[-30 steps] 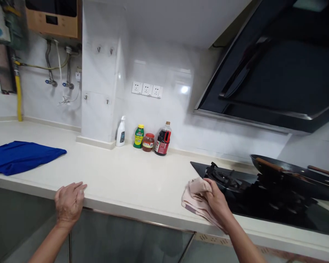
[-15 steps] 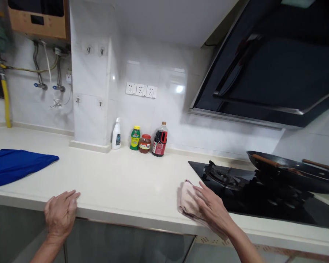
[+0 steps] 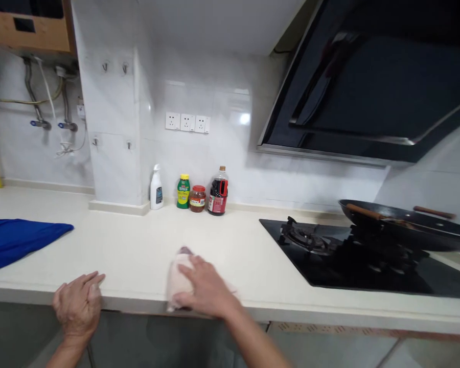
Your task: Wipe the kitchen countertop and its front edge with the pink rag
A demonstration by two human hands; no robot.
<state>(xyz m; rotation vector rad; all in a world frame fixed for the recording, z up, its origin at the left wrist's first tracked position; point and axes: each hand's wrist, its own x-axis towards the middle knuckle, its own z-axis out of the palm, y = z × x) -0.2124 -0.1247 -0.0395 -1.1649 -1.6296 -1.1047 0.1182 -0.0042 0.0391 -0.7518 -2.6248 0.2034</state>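
At the front edge of the counter, we see the left hand resting empty, fingers extended; the right hand, fingers spread, presses one pale cloth rather than clutching it. The pale cloth has moved from beside the one hob towards the left hand, so its pass reaches mid-counter. Beyond, we count one blue cloth, one wok, four containers, three sockets.

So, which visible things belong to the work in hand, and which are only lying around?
In the work:
pale pink cloth, under the right hand
off-white countertop, beneath it

Only lying around:
blue fabric cloth
white plastic spray bottle
green bottle with yellow cap
squat red-lidded jar
dark bottle with red handle
black wok with brown handles
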